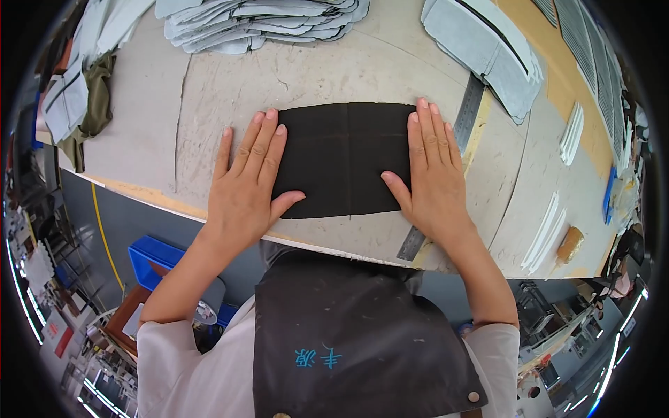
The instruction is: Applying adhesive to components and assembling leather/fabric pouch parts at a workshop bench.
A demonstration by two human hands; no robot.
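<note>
Nearest the camera is the person's dark apron [362, 341] over a white shirt; the forearms rise from it to the desk [209, 83]; the left hand [247, 181] lies flat with its fingers spread wide, holding nothing, its fingertips and thumb pressed on the left edge of a black cloth [341, 157]; the right hand [432, 174] also lies flat and open, fingers together and thumb out, pressed on the right edge of the same cloth; the cloth sits between the two hands, spread flat on the pale desk near its front edge, with a faint seam down its middle. Just right of the right hand, partly under the wrist, a metal ruler [463, 122] runs aslant away from the person; further right of that hand lie thin white strips [547, 230] and a small brown block [570, 244]. Beyond the right hand's fingertips rests a stack of grey cut pieces [488, 49]; beyond the left hand's fingertips, well apart, is a second pile of grey pieces [258, 21]; far to the left of the left hand an olive cloth [94, 104] hangs over the desk edge. Below the left forearm, down on the floor, stands a blue bin [157, 261].
</note>
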